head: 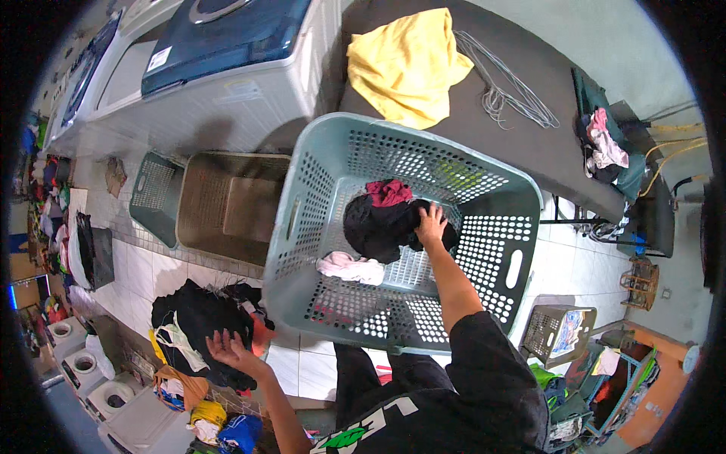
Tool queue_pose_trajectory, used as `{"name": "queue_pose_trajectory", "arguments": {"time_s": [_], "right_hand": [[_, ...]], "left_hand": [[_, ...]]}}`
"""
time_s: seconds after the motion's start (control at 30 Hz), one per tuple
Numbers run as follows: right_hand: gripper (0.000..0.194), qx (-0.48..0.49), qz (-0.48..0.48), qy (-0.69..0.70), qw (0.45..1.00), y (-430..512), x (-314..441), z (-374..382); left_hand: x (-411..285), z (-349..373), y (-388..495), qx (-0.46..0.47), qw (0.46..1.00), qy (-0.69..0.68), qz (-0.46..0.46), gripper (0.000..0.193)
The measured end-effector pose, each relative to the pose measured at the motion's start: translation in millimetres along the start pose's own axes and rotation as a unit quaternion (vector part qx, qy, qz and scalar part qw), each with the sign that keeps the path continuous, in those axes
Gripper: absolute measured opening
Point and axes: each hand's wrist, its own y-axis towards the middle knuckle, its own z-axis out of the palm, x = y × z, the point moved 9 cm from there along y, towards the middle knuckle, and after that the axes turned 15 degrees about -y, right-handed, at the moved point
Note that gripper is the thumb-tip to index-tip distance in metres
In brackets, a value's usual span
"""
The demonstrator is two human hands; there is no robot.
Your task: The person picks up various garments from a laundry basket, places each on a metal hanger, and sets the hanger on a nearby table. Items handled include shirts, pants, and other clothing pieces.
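Note:
A large grey-green perforated plastic laundry basket (pixel 351 127) stands before me. Inside lie a heap of black clothing (pixel 374 227), a crumpled dark-red cloth (pixel 390 193) and a pale pink cloth (pixel 350 268). My right hand (pixel 432 227) reaches over the near rim, its fingers spread against the black clothing; the thumb is hard to make out. Off to the left, my left hand (pixel 229 352) hovers at a pile of black garments (pixel 198 318) with its fingers apart and nothing in them. A cream strappy piece (pixel 184 340) hangs over that pile.
A yellow cloth (pixel 405 68) and a coil of thin cord (pixel 510 93) lie on a dark padded bench (pixel 510 153). Washing machines (pixel 227 85) stand at upper left. Beside the big basket sit a brown basket (pixel 204 210) and a smaller green one (pixel 153 198).

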Motion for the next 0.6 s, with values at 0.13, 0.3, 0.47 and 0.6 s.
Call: {"name": "queue_pose_trajectory", "arguments": {"time_s": [0.13, 0.3, 0.47, 0.6], "right_hand": [[0.027, -0.072, -0.126, 0.156, 0.977, -0.9, 7.6, -32.3], [0.016, -0.106, -0.178, 0.477, 0.854, -99.3, -11.8, -175.3], [0.024, -0.041, -0.347, 0.510, 0.786, -240.4, -20.2, -285.2], [0.031, 0.034, -0.458, 0.490, 0.740, -300.6, -23.5, -301.2]], "left_hand": [[-52.2, 103.9, -40.6, 0.129, 0.991, 0.036, 0.024, 0.037], [16.7, 239.9, -171.9, 0.346, 0.843, -0.010, -0.412, 0.036], [17.7, 325.2, -260.2, 0.298, 0.587, -0.354, -0.664, 0.066], [-10.2, 339.0, -245.0, 0.367, 0.667, -0.313, -0.568, 0.051]]}}
